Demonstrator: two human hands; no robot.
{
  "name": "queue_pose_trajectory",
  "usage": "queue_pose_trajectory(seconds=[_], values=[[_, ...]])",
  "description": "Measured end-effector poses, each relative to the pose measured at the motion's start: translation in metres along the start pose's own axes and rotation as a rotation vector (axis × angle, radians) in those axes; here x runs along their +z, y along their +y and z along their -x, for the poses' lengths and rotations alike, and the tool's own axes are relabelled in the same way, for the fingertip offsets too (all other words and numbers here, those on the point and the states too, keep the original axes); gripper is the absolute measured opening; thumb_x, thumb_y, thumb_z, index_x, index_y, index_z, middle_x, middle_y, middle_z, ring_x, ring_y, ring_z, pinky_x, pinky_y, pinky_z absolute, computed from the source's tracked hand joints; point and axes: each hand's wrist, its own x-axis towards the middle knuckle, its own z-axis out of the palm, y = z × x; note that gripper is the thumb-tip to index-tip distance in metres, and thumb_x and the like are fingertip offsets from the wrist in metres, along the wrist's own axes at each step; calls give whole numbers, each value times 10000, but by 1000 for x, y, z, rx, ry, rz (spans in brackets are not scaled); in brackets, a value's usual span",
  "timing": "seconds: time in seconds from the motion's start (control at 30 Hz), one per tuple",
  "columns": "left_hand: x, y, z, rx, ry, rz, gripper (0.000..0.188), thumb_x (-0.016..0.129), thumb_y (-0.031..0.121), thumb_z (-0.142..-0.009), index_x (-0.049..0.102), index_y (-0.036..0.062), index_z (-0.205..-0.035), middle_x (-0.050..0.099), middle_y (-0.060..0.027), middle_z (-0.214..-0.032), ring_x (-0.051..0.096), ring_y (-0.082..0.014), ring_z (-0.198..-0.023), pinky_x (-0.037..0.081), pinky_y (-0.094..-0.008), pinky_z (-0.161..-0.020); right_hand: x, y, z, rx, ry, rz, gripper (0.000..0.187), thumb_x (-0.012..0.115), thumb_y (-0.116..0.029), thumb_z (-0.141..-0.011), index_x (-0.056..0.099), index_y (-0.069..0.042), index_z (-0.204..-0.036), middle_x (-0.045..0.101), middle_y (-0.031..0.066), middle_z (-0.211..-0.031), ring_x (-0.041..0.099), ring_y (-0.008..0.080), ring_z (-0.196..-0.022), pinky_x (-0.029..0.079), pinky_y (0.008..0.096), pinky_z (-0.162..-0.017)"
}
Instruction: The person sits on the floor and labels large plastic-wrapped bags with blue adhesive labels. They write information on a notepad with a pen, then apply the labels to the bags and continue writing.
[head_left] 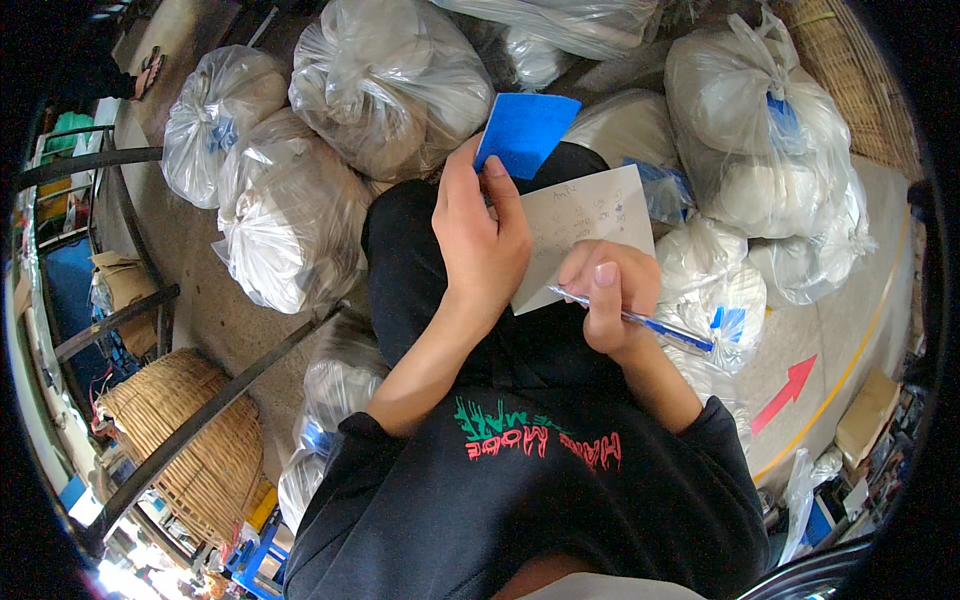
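My left hand (481,222) is raised over my lap, its thumb and fingers closed on a small blue card (528,133). Beside it, a white sheet of paper (560,220) with handwriting on it is tilted above my dark trousers. The sheet's left edge passes behind my left hand, so I cannot tell whether those fingers touch it. My right hand (617,290) is in front of the sheet's lower right part, with a clear-and-blue pen (665,328) gripped in its fingers. The pen slants, one end pointing left toward the paper's lower edge.
Knotted clear plastic bags with white contents (390,85) crowd around my legs, several more at the right (755,130). Dark metal bars (215,405) and a wicker basket (190,440) stand at the left. On the right floor are a red arrow (787,393) and a yellow line.
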Motion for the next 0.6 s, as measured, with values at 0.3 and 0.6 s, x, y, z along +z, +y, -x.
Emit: queue_pose_trajectory(seconds=[0.3, 0.6], values=[[17, -19, -10, -271, 206, 996, 144, 444, 180, -1066, 442, 48, -1125, 485, -15, -667, 381, -69, -512, 374, -270, -505, 5, -7, 4, -497, 49, -399, 462, 365, -322, -1050, 545, -17, -752, 567, 142, -607, 453, 197, -430, 392, 345, -396], [8, -31, -37, -687, 33, 1599, 43, 436, 168, -1035, 475, 161, -1051, 411, 6, -570, 274, -58, -382, 253, -239, -421, 2, -62, -7, -278, 91, -874, 633, 250, -513, -1063, 554, -41, -769, 517, 125, -529, 418, 191, -393, 382, 315, -356]])
